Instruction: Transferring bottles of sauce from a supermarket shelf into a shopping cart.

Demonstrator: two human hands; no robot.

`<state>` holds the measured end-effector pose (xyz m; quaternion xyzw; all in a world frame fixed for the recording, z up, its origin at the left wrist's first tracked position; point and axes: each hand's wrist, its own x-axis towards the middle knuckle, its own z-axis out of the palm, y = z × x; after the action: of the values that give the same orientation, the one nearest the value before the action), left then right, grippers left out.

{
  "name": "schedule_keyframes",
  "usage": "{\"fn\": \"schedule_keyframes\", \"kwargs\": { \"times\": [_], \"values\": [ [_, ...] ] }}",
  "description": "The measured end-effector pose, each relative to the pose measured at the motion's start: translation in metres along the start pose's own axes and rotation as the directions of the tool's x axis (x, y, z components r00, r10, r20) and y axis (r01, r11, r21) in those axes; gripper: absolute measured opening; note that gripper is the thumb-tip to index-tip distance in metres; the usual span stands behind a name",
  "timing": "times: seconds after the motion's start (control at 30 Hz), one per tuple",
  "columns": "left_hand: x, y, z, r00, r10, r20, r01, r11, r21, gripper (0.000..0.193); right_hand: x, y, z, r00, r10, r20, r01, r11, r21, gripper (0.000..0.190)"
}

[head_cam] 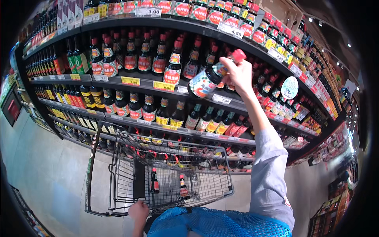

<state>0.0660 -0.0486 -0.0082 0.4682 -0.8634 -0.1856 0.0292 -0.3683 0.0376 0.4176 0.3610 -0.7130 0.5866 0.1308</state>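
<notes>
My right hand (238, 74) grips a dark glass sauce bottle (204, 83) by its neck and shoulder, just below the red cap. The bottle tilts, cap to the upper right, in front of the middle shelf of soy sauce bottles (173, 68). Its label has a checkered pattern, and its base is near the shelf's front edge. Low in the view, my left hand (138, 209) is curled into a loose fist beside the near rim of a wire shopping cart (213, 177); no object shows in it. Two red-capped bottles, one left (155, 181) and one right (183, 188), are in the cart.
Price tags (130, 81) line the dark shelf edges. An upper shelf (183, 22) full of bottles juts out above my right hand. A round hanging sign (289, 88) is to the right of my forearm. Grey floor (53, 166) extends left of the cart.
</notes>
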Motion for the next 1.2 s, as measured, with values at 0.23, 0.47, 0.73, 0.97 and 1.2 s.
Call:
{"fn": "schedule_keyframes", "kwargs": {
  "times": [0.23, 0.47, 0.73, 0.97, 1.2],
  "values": [
    [-0.006, -0.003, 0.004, 1.0, -0.001, -0.008, 0.001, 1.0, 0.014, 0.014, 0.055, 0.036, 0.037, 0.971, -0.055, 0.231, 0.06, 0.998, -0.015, 0.03],
    [-0.004, 0.001, 0.004, 0.998, -0.04, -0.046, 0.042, 0.998, 0.05, 0.013, 0.087, 0.07, 0.058, 0.915, 0.008, 0.402, 0.049, 0.99, -0.131, 0.034],
    [-0.003, -0.006, 0.014, 0.998, -0.06, -0.015, 0.061, 0.986, 0.153, 0.016, 0.096, 0.076, 0.064, 0.886, 0.207, 0.415, -0.106, 0.962, -0.252, 0.044],
    [-0.001, 0.0, 0.008, 0.999, -0.051, 0.014, 0.047, 0.983, 0.175, 0.016, 0.1, 0.098, 0.078, 0.93, 0.237, 0.282, -0.155, 0.946, -0.283, 0.052],
    [0.001, -0.009, 0.011, 0.991, -0.09, 0.103, 0.069, 0.98, 0.188, 0.017, 0.091, 0.102, 0.089, 0.979, 0.137, 0.148, -0.104, 0.972, -0.213, 0.054]
  ]
}}
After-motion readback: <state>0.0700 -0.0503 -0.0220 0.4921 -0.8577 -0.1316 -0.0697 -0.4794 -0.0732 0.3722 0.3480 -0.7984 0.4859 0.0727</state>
